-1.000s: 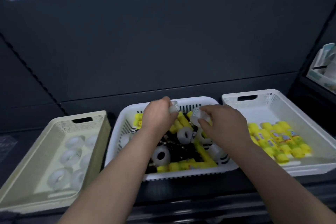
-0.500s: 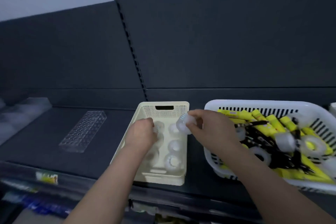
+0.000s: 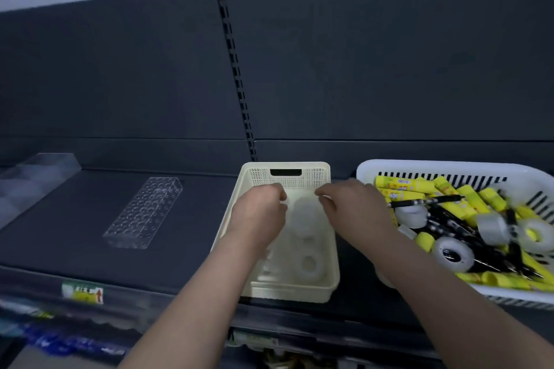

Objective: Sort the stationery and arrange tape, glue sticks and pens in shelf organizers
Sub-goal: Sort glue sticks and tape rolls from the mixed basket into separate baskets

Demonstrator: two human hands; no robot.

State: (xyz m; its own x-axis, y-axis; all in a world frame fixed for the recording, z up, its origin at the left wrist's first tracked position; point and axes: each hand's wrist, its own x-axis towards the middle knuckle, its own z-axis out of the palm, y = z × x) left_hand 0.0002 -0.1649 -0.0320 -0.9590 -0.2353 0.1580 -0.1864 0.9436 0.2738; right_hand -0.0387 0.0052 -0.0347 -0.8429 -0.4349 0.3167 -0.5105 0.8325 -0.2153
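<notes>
Both hands are held over the far half of the cream tray (image 3: 326, 287), which is set on the dark shelf (image 3: 75, 219). The left hand (image 3: 257, 214) and the right hand (image 3: 355, 211) are seen with fingers curled downward. Whether anything is pinched cannot be told through the blur. Tape rolls (image 3: 308, 266) are laid flat in the tray. Just to the right, a white basket (image 3: 449, 165) is filled with a jumble of glue sticks (image 3: 401, 184), pens (image 3: 425, 201) and loose tape (image 3: 452, 255). A clear holder (image 3: 147, 210) with holes is laid on the shelf, left of the tray.
</notes>
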